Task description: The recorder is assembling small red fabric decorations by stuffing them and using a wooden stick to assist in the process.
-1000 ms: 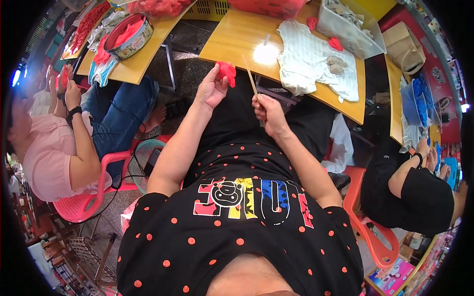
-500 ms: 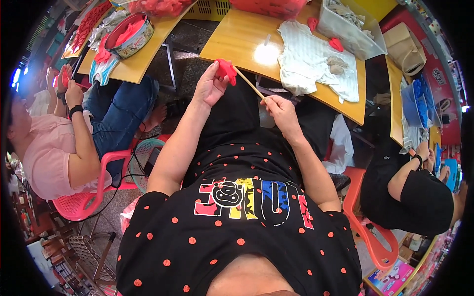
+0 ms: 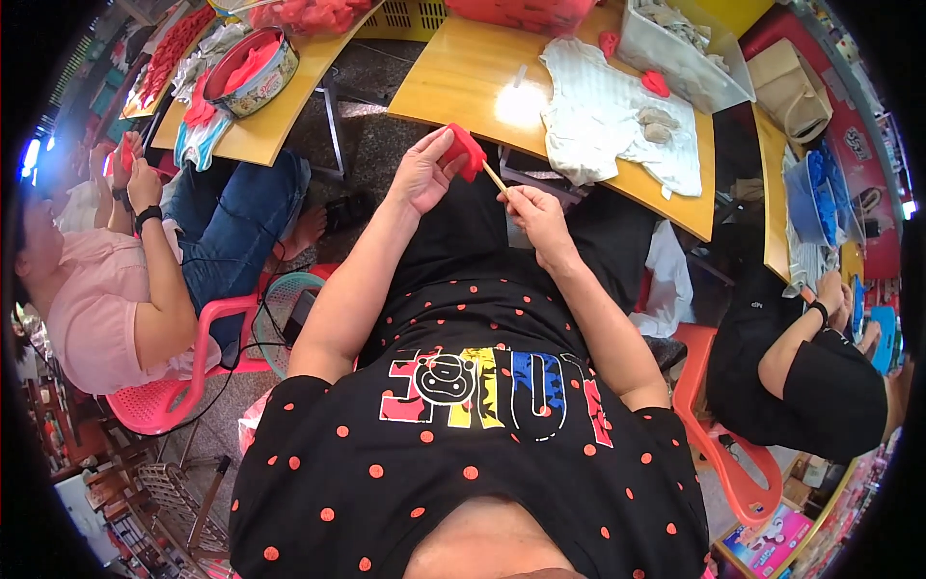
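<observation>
My left hand (image 3: 422, 174) pinches a small red cloth piece (image 3: 465, 152) between thumb and fingers, above my lap. Closed round a thin wooden stick (image 3: 495, 180) is my right hand (image 3: 538, 220), gripping it near its lower end. The stick's far end runs up to the red piece and is hidden by it. Past my hands, on the wooden table (image 3: 453, 87), lies a white garment (image 3: 588, 116) with a small greyish-beige bundle (image 3: 658, 125) and a red piece (image 3: 656, 83) on it.
A clear bin (image 3: 675, 58) of greyish pieces and a red-filled container (image 3: 526, 13) stand at the table's back. To the left, a person in pink (image 3: 116, 289) sits by a round tin (image 3: 256, 92). Another person in black (image 3: 810, 376) works at right near a blue basket (image 3: 815, 198).
The red piece has shifted right and slightly down, stretched longer over the stick's end. My right hand has moved slightly left, and less of the stick shows.
</observation>
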Tool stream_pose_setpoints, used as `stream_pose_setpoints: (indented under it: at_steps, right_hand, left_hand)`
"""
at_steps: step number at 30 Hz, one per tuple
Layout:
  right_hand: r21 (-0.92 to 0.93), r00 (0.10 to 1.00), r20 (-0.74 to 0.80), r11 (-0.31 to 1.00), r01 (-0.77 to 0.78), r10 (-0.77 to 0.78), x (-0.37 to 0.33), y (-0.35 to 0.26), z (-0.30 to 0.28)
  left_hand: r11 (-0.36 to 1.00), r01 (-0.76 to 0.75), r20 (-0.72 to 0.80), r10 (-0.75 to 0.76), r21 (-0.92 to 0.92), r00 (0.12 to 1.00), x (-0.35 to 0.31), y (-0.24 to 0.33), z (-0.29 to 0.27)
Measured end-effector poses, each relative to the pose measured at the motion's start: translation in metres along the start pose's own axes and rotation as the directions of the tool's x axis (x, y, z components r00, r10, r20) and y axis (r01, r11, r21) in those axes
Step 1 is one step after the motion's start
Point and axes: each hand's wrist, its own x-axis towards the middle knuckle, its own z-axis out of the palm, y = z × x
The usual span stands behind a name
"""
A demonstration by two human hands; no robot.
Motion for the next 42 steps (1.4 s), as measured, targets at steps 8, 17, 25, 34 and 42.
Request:
stream_pose_setpoints:
  at_steps: [8, 17, 25, 34, 42]
  right_hand:
    - [0.115, 0.994, 0.089, 0.991, -0.068, 0.058, 0.002, 0.001, 0.006]
    - [0.082, 0.998, 0.022, 0.995, -0.057, 0.055, 0.004, 0.003, 0.013]
    - [0.135, 0.998, 0.032, 0.989, -0.057, 0.053, 0.003, 0.006, 0.013]
    - [0.202, 0.992, 0.088, 0.973, -0.107, 0.091, 0.000, 0.010, 0.020]
    - [0.126, 0.987, 0.077, 0.980, -0.153, 0.144, 0.005, 0.008, 0.013]
  left_hand:
    - [1.000, 0.012, 0.063, -0.011, -0.009, 0.998, 0.001, 0.005, -0.002]
    - [0.998, 0.043, 0.017, -0.044, 0.052, 0.999, -0.001, 0.007, 0.000]
    - [0.996, 0.077, 0.032, -0.076, -0.053, 0.997, 0.002, 0.005, -0.005]
    - [0.985, 0.033, -0.060, -0.044, -0.172, 0.997, 0.003, 0.007, -0.005]
    - [0.996, 0.090, 0.073, -0.089, -0.013, 0.993, 0.001, 0.006, -0.007]
